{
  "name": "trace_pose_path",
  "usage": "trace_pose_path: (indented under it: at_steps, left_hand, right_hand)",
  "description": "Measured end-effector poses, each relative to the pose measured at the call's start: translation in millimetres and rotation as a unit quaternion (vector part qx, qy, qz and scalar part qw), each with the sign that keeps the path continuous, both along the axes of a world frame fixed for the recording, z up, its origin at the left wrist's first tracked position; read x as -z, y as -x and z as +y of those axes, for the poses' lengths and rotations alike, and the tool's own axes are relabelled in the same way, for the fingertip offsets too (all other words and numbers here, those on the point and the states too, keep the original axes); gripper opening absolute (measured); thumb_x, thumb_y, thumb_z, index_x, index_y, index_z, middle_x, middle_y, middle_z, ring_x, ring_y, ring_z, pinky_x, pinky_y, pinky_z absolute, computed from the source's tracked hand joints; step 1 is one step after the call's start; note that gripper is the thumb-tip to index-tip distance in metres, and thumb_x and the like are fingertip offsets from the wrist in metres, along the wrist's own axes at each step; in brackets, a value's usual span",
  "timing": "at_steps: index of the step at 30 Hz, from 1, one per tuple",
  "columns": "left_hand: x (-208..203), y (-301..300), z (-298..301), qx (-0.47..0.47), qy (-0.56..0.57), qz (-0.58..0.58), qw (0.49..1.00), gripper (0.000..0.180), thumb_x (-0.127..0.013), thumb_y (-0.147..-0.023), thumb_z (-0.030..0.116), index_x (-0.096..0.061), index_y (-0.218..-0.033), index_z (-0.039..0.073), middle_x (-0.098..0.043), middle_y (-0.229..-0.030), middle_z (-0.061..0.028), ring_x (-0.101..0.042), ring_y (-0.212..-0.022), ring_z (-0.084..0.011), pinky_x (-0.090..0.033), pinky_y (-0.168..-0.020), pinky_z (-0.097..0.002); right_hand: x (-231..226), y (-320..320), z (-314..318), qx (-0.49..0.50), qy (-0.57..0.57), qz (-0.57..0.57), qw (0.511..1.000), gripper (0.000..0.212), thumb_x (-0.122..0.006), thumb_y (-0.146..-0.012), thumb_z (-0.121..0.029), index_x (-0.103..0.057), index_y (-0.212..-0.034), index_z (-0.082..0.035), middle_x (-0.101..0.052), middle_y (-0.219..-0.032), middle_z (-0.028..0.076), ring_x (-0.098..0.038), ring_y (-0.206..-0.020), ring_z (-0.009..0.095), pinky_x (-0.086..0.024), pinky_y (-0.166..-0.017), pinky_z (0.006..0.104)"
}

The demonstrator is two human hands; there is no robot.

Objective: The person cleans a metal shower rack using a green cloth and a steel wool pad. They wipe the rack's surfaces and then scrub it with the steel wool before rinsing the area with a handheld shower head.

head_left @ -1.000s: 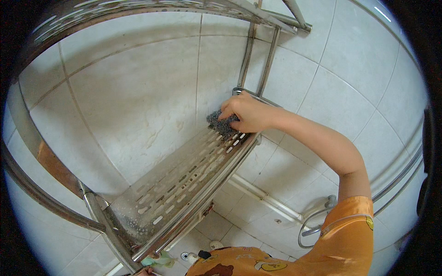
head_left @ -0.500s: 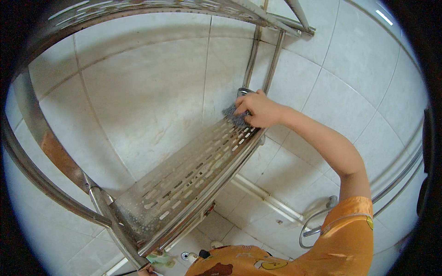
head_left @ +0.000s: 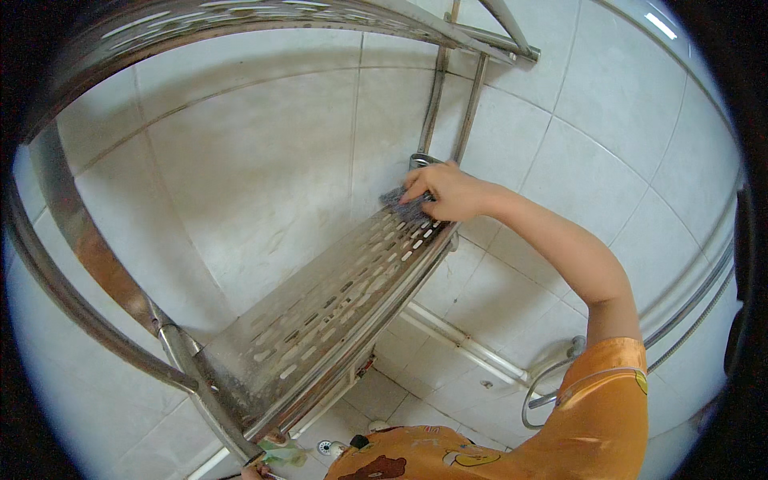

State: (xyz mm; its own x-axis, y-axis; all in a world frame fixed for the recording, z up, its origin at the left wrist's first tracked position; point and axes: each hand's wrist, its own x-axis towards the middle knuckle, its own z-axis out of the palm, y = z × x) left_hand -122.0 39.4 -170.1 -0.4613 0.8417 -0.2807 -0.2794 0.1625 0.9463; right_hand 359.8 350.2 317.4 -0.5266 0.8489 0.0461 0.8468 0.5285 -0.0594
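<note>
My right hand [head_left: 450,192] is closed on a grey steel wool scrubber [head_left: 406,205]. It presses the scrubber against the far right end of a slotted metal shelf [head_left: 320,300]. The shelf's surface has rows of oblong holes and looks wet and spotted, with whitish foam or drops toward the near left end. Only a sliver of my left hand [head_left: 253,474] shows at the lower edge, by the bottom end of the rack's near post [head_left: 228,428]; its grip is hidden.
A second slotted shelf [head_left: 240,22] of the rack hangs above, at the top left. Curved metal rails [head_left: 76,308] frame the left side. White tiled wall [head_left: 256,152] stands behind. Below run a white pipe [head_left: 464,342] and a hose loop [head_left: 534,392]; a greenish item [head_left: 284,456] lies low.
My right hand and the scrubber have shifted slightly left along the shelf's far end. The view has tilted a little. My left hand stays by the post.
</note>
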Motion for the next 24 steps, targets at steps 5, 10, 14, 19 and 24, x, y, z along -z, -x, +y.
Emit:
trace_pose_path:
  at_steps: [5,10,14,19,24]
  left_hand:
    - [-26,-4,2,0.004,0.000,-0.103,0.995,0.034,-0.040,-0.087,0.006,-0.049,-0.119,0.000,-0.057,-0.095,-0.0066,-0.052,-0.073,-0.0129,-0.043,-0.057,-0.0219]
    - [-27,1,-13,0.017,0.012,0.023,1.000,0.030,-0.040,-0.088,0.009,-0.053,-0.114,0.000,-0.059,-0.087,-0.0068,-0.053,-0.064,-0.0132,-0.043,-0.052,-0.0242]
    - [-47,-1,-11,-0.023,0.076,-0.149,0.986,0.026,-0.043,-0.090,0.016,-0.057,-0.107,0.000,-0.060,-0.084,-0.0059,-0.054,-0.066,-0.0151,-0.045,-0.054,-0.0261]
    - [-62,-4,-1,-0.095,0.093,-0.250,0.959,0.027,-0.048,-0.091,0.024,-0.059,-0.101,0.001,-0.061,-0.083,-0.0058,-0.055,-0.069,-0.0165,-0.046,-0.058,-0.0268]
    - [-85,-12,18,-0.128,0.158,-0.269,0.941,0.027,-0.049,-0.091,0.026,-0.059,-0.099,0.002,-0.061,-0.082,-0.0065,-0.055,-0.067,-0.0178,-0.046,-0.057,-0.0273]
  right_hand:
    - [-19,-20,-10,0.042,-0.105,-0.090,0.990,0.032,-0.053,-0.066,-0.003,-0.068,-0.093,-0.011,-0.057,-0.103,0.009,-0.051,-0.103,0.029,-0.032,-0.084,0.0496]
    - [-38,-27,-14,0.090,-0.105,-0.066,0.988,0.034,-0.054,-0.064,0.000,-0.067,-0.094,-0.007,-0.056,-0.096,0.009,-0.051,-0.096,0.027,-0.032,-0.080,0.0439]
    - [-28,-28,-6,0.131,-0.032,-0.154,0.979,0.033,-0.056,-0.064,-0.002,-0.068,-0.093,-0.010,-0.060,-0.097,0.009,-0.052,-0.098,0.027,-0.034,-0.082,0.0456]
    - [-22,-26,3,0.096,-0.037,-0.183,0.978,0.029,-0.060,-0.064,-0.006,-0.070,-0.090,-0.012,-0.064,-0.083,0.011,-0.056,-0.090,0.030,-0.034,-0.087,0.0460]
    - [-31,-17,-5,0.030,0.048,-0.207,0.977,0.022,-0.065,-0.066,-0.012,-0.068,-0.087,-0.007,-0.063,-0.078,0.013,-0.057,-0.087,0.031,-0.034,-0.086,0.0450]
